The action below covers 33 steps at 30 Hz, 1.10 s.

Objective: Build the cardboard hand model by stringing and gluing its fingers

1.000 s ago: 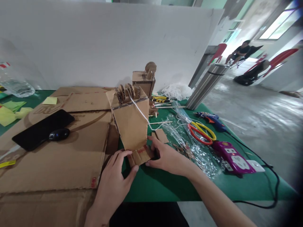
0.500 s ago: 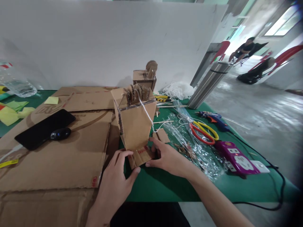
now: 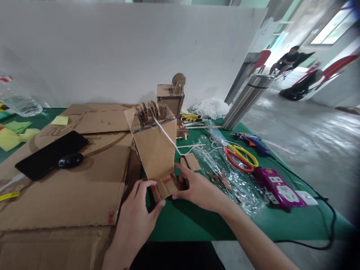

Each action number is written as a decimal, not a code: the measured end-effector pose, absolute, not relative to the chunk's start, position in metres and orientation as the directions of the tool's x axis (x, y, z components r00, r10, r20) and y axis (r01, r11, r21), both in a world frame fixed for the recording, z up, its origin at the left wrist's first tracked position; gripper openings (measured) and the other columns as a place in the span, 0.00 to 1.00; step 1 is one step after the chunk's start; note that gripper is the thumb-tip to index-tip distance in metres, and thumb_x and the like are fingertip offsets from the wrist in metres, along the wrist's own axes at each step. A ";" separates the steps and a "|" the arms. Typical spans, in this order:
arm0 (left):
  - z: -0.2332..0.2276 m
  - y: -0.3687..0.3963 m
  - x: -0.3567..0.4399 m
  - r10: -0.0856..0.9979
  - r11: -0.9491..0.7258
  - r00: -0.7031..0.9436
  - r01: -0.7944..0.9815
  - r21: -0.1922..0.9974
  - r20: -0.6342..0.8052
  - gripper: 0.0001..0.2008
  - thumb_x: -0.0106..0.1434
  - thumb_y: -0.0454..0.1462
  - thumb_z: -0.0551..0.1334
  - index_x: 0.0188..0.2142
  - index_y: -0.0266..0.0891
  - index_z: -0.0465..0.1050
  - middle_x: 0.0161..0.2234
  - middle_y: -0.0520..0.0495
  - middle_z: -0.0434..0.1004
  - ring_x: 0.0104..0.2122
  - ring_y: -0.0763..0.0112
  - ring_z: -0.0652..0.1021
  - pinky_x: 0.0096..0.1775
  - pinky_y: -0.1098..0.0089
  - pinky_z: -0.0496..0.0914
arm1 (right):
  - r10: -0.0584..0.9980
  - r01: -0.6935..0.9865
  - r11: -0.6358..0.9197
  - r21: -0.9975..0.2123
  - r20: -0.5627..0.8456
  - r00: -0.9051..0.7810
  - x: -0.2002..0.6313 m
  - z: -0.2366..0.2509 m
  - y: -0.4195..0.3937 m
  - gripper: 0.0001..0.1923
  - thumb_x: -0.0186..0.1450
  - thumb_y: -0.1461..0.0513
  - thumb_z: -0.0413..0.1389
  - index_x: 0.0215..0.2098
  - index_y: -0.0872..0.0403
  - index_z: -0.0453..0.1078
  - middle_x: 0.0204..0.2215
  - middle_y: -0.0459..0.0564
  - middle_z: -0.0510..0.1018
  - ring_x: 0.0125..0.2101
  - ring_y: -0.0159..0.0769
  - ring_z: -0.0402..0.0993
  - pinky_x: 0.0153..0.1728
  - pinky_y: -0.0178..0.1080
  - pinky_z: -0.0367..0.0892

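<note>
A cardboard model point(image 3: 156, 150), box-shaped with several corrugated discs point(image 3: 149, 111) on top, leans slightly left on the green table. White string point(image 3: 167, 138) runs from the discs down its right side. At its base a small creased cardboard flap point(image 3: 168, 186) with red print juts towards me. My left hand point(image 3: 137, 212) grips the flap's left edge between thumb and fingers. From the other side my right hand point(image 3: 201, 187) pinches the flap's right edge, its index finger against the model's lower right corner. Some fingertips are hidden behind the cardboard.
Flat cardboard sheets point(image 3: 95, 187) carry a black phone-like slab point(image 3: 52, 154) and a mouse point(image 3: 70, 160). On the right lie scissors point(image 3: 242, 157), a glue gun point(image 3: 253, 143), a purple power strip point(image 3: 281, 187) and plastic wrap point(image 3: 239, 187). Another cardboard model point(image 3: 170, 99) stands behind.
The model's top has tilted to the left, with the discs and string moving along. Both hands keep their hold on the flap. The whole view has shifted slightly.
</note>
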<state>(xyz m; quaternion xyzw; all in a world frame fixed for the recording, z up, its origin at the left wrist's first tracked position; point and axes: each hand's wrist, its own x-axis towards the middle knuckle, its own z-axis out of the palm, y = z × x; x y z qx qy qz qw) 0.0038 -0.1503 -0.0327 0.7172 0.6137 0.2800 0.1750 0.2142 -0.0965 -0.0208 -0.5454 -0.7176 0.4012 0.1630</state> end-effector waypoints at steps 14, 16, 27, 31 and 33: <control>-0.034 -0.150 0.004 0.980 -0.175 0.086 0.790 0.588 0.177 0.13 0.64 0.39 0.63 0.47 0.46 0.65 0.46 0.48 0.75 0.44 0.57 0.80 0.41 0.59 0.75 | 0.912 0.675 0.086 -0.733 -0.215 -0.350 0.213 -0.020 -0.096 0.43 0.57 0.60 0.66 0.67 0.47 0.55 0.37 0.47 0.75 0.34 0.38 0.70 0.32 0.37 0.58; -0.034 -0.150 0.004 0.980 -0.178 0.086 0.791 0.585 0.181 0.12 0.64 0.39 0.63 0.47 0.46 0.66 0.46 0.48 0.75 0.44 0.57 0.79 0.41 0.59 0.75 | 0.913 0.675 0.085 -0.733 -0.213 -0.347 0.213 -0.020 -0.097 0.44 0.57 0.60 0.66 0.67 0.47 0.54 0.37 0.47 0.75 0.34 0.38 0.71 0.32 0.37 0.58; -0.032 -0.150 0.005 0.978 -0.175 0.074 0.798 0.577 0.195 0.13 0.62 0.38 0.64 0.46 0.46 0.67 0.45 0.48 0.76 0.43 0.58 0.81 0.39 0.60 0.76 | 0.915 0.692 0.079 -0.718 -0.223 -0.335 0.210 -0.018 -0.097 0.43 0.57 0.60 0.67 0.66 0.46 0.55 0.37 0.47 0.75 0.35 0.40 0.72 0.33 0.37 0.58; -0.035 -0.149 0.004 0.975 -0.190 0.088 0.799 0.571 0.202 0.13 0.63 0.38 0.63 0.47 0.46 0.66 0.46 0.48 0.76 0.44 0.58 0.80 0.40 0.61 0.76 | 0.913 0.697 0.090 -0.712 -0.220 -0.343 0.211 -0.018 -0.096 0.43 0.57 0.60 0.66 0.66 0.47 0.54 0.37 0.47 0.75 0.35 0.39 0.71 0.33 0.38 0.58; -0.035 -0.149 0.004 0.977 -0.185 0.090 0.803 0.567 0.192 0.13 0.63 0.38 0.63 0.47 0.46 0.66 0.46 0.47 0.75 0.44 0.57 0.80 0.39 0.61 0.76 | 0.911 0.700 0.098 -0.707 -0.220 -0.349 0.212 -0.016 -0.095 0.42 0.57 0.60 0.66 0.66 0.46 0.54 0.37 0.46 0.75 0.35 0.39 0.72 0.33 0.38 0.59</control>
